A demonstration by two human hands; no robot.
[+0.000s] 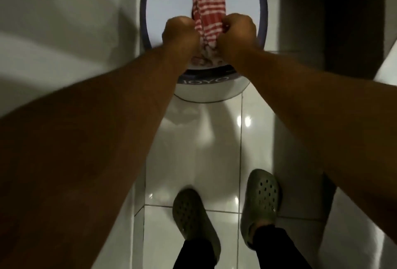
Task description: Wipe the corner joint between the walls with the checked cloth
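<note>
Both fists, left hand [180, 32] and right hand [237, 34], clench the checked cloth [209, 16] over the bucket [263, 4], apparently wringing; next it must reach the wall corner.

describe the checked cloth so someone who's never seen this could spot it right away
Start at the round blue-rimmed bucket standing on the glossy tiled floor, ahead of the person's feet. Above its opening, the left hand and right hand are clenched on the checked cloth, a bunched strip. It is the only red-and-white patterned thing in view.
</note>
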